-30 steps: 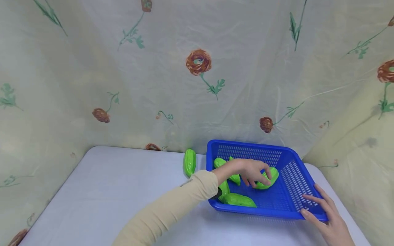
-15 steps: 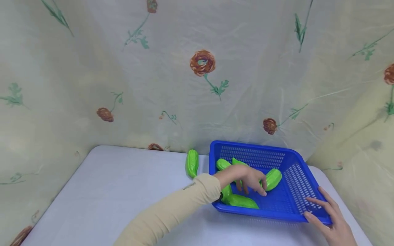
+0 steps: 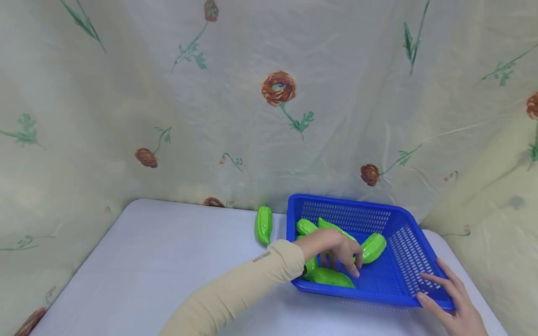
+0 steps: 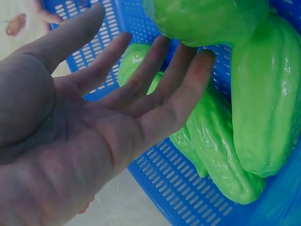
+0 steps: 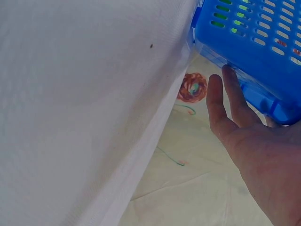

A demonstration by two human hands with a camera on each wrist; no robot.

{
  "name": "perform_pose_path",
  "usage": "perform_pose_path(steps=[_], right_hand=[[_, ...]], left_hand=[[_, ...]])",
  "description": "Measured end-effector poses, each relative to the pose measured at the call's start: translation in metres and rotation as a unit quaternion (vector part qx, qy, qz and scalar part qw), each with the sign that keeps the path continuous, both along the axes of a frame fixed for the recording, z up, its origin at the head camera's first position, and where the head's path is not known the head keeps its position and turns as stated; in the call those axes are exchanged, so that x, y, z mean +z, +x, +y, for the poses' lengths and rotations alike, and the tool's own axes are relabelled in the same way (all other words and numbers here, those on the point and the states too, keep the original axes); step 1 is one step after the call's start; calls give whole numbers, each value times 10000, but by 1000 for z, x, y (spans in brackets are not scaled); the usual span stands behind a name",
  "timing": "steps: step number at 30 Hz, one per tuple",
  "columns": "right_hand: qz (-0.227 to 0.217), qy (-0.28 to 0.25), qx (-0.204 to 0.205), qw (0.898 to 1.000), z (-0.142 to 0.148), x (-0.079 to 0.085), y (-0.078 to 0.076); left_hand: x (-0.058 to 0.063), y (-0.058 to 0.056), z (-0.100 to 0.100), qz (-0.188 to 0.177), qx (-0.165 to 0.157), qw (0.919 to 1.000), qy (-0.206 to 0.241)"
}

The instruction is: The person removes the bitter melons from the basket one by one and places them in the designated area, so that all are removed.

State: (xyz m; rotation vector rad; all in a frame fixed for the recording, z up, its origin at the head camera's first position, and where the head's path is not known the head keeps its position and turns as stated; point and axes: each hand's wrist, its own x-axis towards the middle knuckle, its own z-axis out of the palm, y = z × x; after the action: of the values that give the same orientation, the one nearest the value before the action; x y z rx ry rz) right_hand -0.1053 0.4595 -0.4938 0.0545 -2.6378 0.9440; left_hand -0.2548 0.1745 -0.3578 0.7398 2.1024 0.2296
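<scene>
On the white surface (image 3: 168, 256), has slid the left hand (image 3: 344, 250), loose-fingered and empty, toward eight o'clock off the central green gourd (image 3: 374, 248) in the blue basket (image 3: 378, 281), apparently leaving it settled, while resting the right hand (image 3: 459, 302) straight-fingered against the four-o'clock corner.

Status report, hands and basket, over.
Left hand in blue basket, holding nothing. Right hand gripping its near corner. Green vegetables inside, one on table. No obstruction seen.
</scene>
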Motion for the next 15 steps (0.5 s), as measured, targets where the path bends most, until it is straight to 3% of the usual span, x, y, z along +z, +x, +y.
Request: perform_pose_path(steps=[6,15], right_hand=[[164,41,36,9999,0,0,0],[-55,-42,-22,10000,0,1,0]], left_hand=[[-4,0,1,212,-162,9995,-191],[-5,2,2,455,-317,9975,-433]])
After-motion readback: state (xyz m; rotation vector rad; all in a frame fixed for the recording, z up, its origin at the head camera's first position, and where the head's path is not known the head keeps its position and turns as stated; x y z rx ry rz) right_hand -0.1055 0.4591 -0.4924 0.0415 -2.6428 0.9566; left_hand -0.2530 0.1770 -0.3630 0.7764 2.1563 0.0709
